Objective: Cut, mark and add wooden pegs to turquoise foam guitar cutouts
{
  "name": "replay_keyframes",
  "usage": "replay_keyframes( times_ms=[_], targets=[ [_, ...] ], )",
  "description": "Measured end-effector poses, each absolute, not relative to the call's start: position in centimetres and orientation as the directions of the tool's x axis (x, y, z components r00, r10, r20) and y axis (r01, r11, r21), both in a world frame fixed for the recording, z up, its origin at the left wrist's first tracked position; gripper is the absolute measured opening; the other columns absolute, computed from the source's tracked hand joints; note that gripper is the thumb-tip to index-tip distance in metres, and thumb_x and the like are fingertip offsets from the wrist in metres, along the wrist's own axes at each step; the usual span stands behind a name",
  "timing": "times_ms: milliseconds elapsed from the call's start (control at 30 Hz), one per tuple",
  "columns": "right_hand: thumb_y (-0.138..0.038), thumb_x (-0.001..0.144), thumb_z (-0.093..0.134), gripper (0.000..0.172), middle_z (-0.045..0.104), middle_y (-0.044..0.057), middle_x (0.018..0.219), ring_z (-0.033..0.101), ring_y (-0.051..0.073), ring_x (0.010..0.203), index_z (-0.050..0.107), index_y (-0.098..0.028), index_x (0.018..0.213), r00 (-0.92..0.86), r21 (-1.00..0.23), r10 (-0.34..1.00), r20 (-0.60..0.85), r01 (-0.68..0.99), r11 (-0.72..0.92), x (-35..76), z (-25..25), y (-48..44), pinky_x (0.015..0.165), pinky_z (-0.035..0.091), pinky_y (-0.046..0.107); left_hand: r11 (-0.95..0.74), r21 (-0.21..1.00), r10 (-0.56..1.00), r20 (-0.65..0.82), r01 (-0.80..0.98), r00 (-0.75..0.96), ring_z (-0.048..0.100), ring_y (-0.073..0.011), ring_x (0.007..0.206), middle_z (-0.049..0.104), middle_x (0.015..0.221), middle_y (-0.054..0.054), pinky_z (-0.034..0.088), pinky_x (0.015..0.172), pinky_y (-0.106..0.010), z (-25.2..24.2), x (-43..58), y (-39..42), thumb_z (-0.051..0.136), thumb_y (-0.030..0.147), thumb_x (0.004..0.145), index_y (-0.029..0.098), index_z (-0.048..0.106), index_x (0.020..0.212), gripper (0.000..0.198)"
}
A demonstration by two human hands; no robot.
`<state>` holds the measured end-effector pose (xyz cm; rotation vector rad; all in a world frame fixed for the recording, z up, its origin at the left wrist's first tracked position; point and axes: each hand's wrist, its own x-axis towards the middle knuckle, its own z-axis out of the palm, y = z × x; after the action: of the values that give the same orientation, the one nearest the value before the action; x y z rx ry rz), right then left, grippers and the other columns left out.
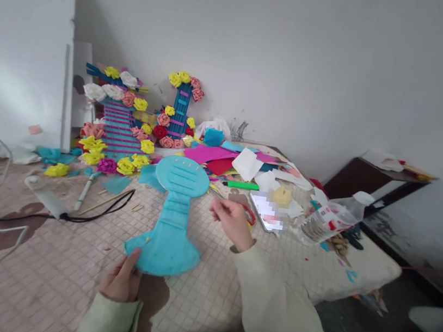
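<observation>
A flat turquoise cutout [174,225], round at the top, narrow in the middle and flared at the bottom, stands out in front of me. Several short pale pegs line its top edge, and one sits at its lower left. Thumb and fingers of my left hand [123,278] grip its lower left corner. Off its right side, apart from it, my right hand [232,220] is closed in a pinch; whatever may be in the fingertips is too small to make out. Red-handled scissors [251,214] lie partly hidden behind that hand.
Two flower-trimmed models [118,124] lean at the back. Coloured paper sheets [210,155], a green marker [242,185], a phone [266,212] and a plastic bottle [332,217] lie to the right. A glue gun [44,196] and its black cable are at left.
</observation>
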<state>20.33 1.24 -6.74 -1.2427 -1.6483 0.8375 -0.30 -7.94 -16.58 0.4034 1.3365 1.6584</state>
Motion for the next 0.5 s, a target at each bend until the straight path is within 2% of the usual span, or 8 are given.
replay_keyframes(
  times_ms=[67,100,167,233,300,400,500],
  targets=[
    [-0.053,0.086,0.035,0.051,0.057,0.002,0.053,0.054,0.013,0.05,0.06,-0.014,0.064,-0.015,-0.782,0.963,0.269,0.581,0.227,23.2,-7.7,2.2,0.049,0.043,0.024,0.031,0.861,0.807,-0.321,-0.508,-0.496,0.062,-0.0223,0.096,0.071,0.083,-0.003,0.055,0.08,-0.034,-16.6,-0.3,-8.4,0.06,0.035,0.07,0.023,0.065,0.074,0.014],
    [-0.052,0.086,0.036,0.05,0.057,0.003,0.054,0.055,0.015,0.053,0.059,-0.014,0.062,0.02,-0.753,0.958,0.287,0.622,0.213,24.5,-8.3,2.6,0.052,0.043,0.026,0.024,0.846,0.802,-0.335,-0.533,-0.494,0.061,-0.0222,0.098,0.071,0.085,-0.002,0.055,0.082,-0.034,-16.6,-0.2,-8.7,0.061,0.036,0.07,0.024,0.065,0.076,0.014],
    [-0.046,0.084,0.043,0.041,0.06,0.006,0.064,0.057,0.018,0.065,0.062,-0.013,0.07,0.05,-0.715,0.949,0.313,0.67,0.2,26.7,-9.8,3.4,0.063,0.045,0.03,0.004,0.829,0.79,-0.345,-0.559,-0.506,0.059,-0.0223,0.102,0.07,0.089,-0.002,0.053,0.086,-0.035,-16.7,-0.1,-9.3,0.062,0.038,0.071,0.024,0.064,0.08,0.017],
    [-0.039,0.078,0.054,0.031,0.062,0.009,0.083,0.058,0.021,0.077,0.062,-0.012,0.092,0.047,-0.685,0.947,0.318,0.702,0.195,28.1,-11.2,3.9,0.072,0.046,0.032,-0.002,0.851,0.78,-0.327,-0.525,-0.534,0.058,-0.0229,0.104,0.07,0.09,-0.002,0.052,0.088,-0.034,-16.8,0.0,-9.8,0.065,0.038,0.069,0.024,0.064,0.079,0.017],
    [-0.033,0.071,0.063,0.038,0.061,0.01,0.095,0.056,0.023,0.088,0.06,-0.013,0.103,0.005,-0.654,0.953,0.302,0.729,0.203,28.8,-12.3,4.1,0.08,0.044,0.035,0.004,0.889,0.773,-0.293,-0.457,-0.563,0.058,-0.0225,0.104,0.07,0.089,-0.001,0.052,0.087,-0.032,-17.1,-0.1,-10.2,0.065,0.037,0.068,0.024,0.065,0.078,0.016],
    [-0.028,0.066,0.068,0.039,0.059,0.012,0.101,0.054,0.026,0.098,0.062,-0.014,0.103,-0.05,-0.616,0.959,0.28,0.757,0.219,29.0,-13.2,4.4,0.088,0.04,0.037,0.025,0.928,0.765,-0.257,-0.371,-0.591,0.061,-0.0217,0.099,0.07,0.086,0.0,0.054,0.085,-0.03,-17.8,-0.3,-10.4,0.067,0.036,0.066,0.025,0.066,0.073,0.013],
    [-0.021,0.065,0.068,0.038,0.059,0.015,0.099,0.054,0.027,0.096,0.064,-0.012,0.102,-0.05,-0.606,0.96,0.274,0.767,0.213,29.0,-13.4,4.7,0.088,0.039,0.039,0.027,0.943,0.765,-0.234,-0.333,-0.6,0.062,-0.0217,0.097,0.07,0.087,0.0,0.052,0.088,-0.032,-18.4,-0.4,-10.4,0.064,0.037,0.068,0.025,0.066,0.074,0.013]
  ],
)
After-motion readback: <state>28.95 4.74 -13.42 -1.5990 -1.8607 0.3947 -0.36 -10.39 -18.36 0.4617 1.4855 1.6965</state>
